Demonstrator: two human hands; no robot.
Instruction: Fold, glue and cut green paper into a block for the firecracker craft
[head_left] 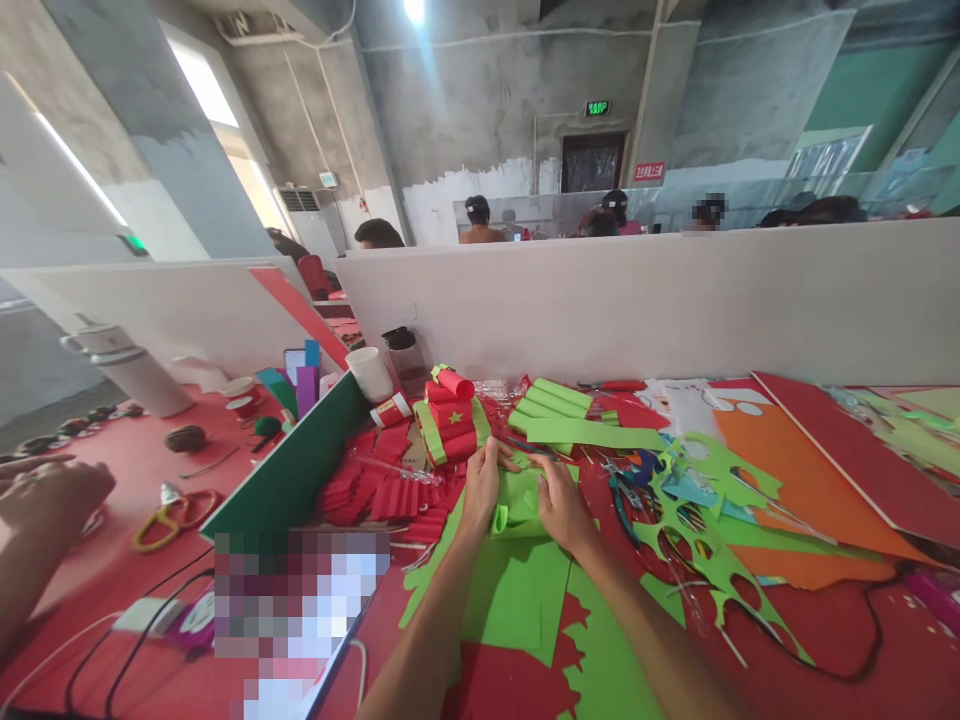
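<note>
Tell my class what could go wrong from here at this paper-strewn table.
Creasing: the left hand and right hand are both on the green paper, so a rough press might crease or tear it.

Spilling: the white cup stands near the folded red paper; its contents are hidden, but any liquid could spoil that paper.

Snagging: the black cable curves beside the cut-out sheet and might drag it if tugged.
</note>
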